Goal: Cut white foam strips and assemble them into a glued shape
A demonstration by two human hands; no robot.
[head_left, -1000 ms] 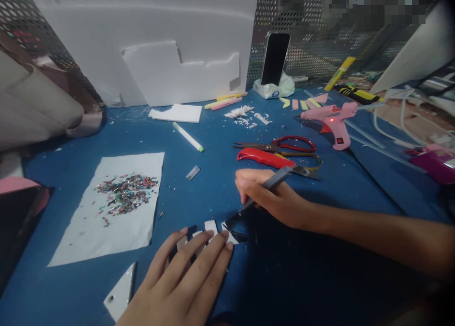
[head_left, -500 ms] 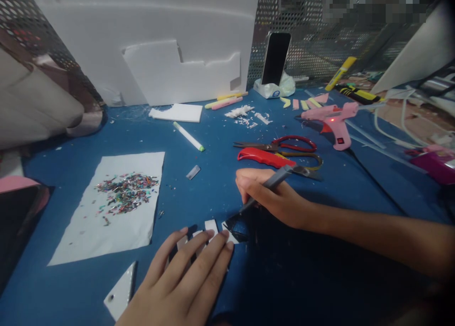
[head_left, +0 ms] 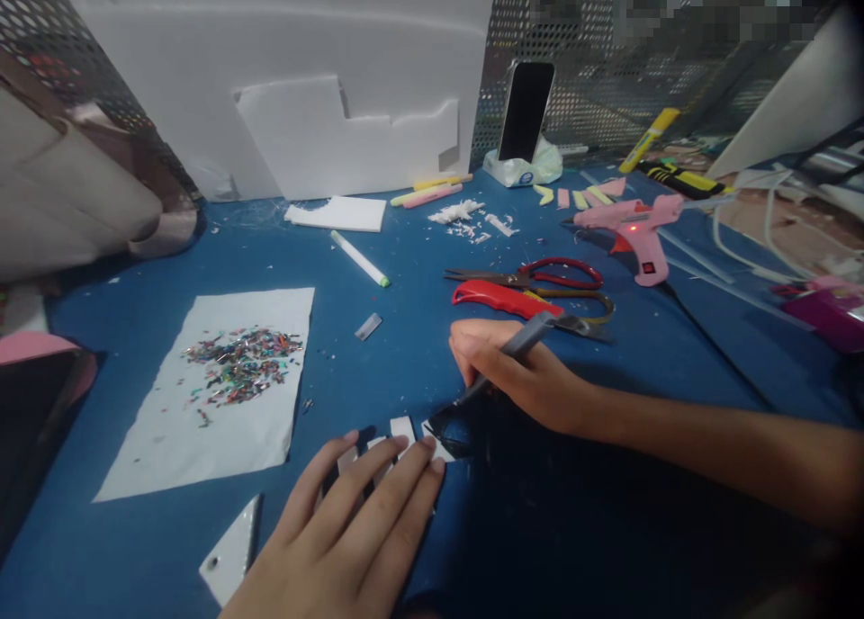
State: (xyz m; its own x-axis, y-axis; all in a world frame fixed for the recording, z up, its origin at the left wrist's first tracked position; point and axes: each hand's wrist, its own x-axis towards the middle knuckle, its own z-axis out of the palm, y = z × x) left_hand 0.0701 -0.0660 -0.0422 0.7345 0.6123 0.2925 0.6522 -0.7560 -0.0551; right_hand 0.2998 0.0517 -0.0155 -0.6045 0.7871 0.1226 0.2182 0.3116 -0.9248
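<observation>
My left hand (head_left: 351,529) lies with fingers spread over several small white board pieces (head_left: 403,428), partly hiding them. In my right hand (head_left: 509,367) is a dark grey craft knife (head_left: 482,383), gripped like a pen. Its dark tip meets the rightmost white piece (head_left: 438,441), beside my left fingertips; shadow there hides the exact contact. A white angled piece with a hole (head_left: 229,551) lies left of my left wrist. Above the hands is a small translucent grey strip (head_left: 368,327).
A white sheet (head_left: 155,448) bears colourful bits (head_left: 247,363). Scissors (head_left: 492,278) and a red-handled tool (head_left: 503,299) lie just beyond my right hand. A pink glue gun (head_left: 638,223), its light lit, trails a black cord rightward. A phone (head_left: 527,111) stands behind; white board (head_left: 270,25) leans at the back.
Both hands and the knife hold almost the same pose. The whole view has shifted very slightly; nothing has been taken up or let go.
</observation>
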